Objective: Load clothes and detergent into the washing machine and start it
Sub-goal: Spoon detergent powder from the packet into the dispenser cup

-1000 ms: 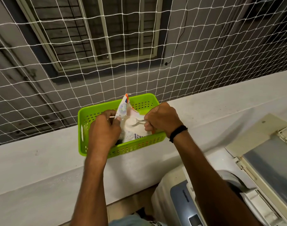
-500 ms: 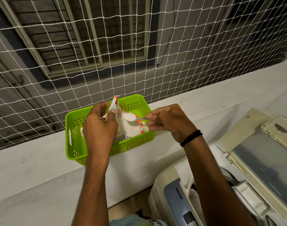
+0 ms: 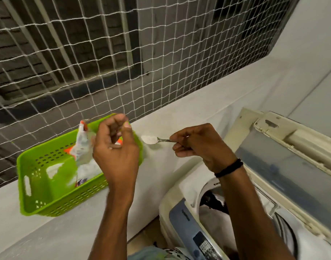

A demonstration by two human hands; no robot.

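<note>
Above the ledge (image 3: 189, 113), between green basket (image 3: 46, 186) and open washing machine (image 3: 179, 216) — spoon (image 3: 163, 140) heaped with detergent powder (image 3: 149, 139), pinched by right grip (image 3: 198, 145). Left grip (image 3: 115, 156), blurred, fingers curled beside detergent packet (image 3: 82, 145) in basket — hold cannot be told.

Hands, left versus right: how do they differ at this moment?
The left hand hangs over the green basket, fingers loosely curled, apparently holding nothing; the right hand pinches a spoon heaped with white powder. The right wrist wears a black band; the left is bare. Both are raised above the ledge.
</note>
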